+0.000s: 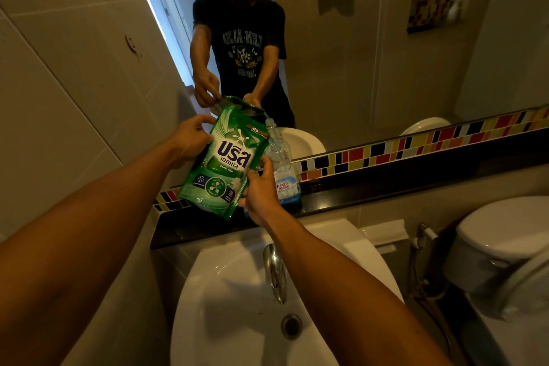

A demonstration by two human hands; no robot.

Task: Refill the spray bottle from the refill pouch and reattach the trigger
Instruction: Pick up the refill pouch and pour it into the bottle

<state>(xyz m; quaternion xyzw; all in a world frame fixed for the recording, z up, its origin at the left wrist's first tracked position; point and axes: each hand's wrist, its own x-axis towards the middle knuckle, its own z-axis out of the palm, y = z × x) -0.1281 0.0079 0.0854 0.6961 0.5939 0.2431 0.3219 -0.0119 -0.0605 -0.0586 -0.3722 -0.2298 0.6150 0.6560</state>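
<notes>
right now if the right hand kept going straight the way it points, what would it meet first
Probably the clear bottle on the dark ledge: the right hand points up and forward, holding the green pouch beside it. Depth is unclear.

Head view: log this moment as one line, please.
phase: pouring | left hand: grip on refill pouch | right hand: grip on pouch bottom | spray bottle: on ledge, trigger off, receiving stream

Both arms reach forward, left hand raised, right hand lower, fingers of each curled in grip.
</notes>
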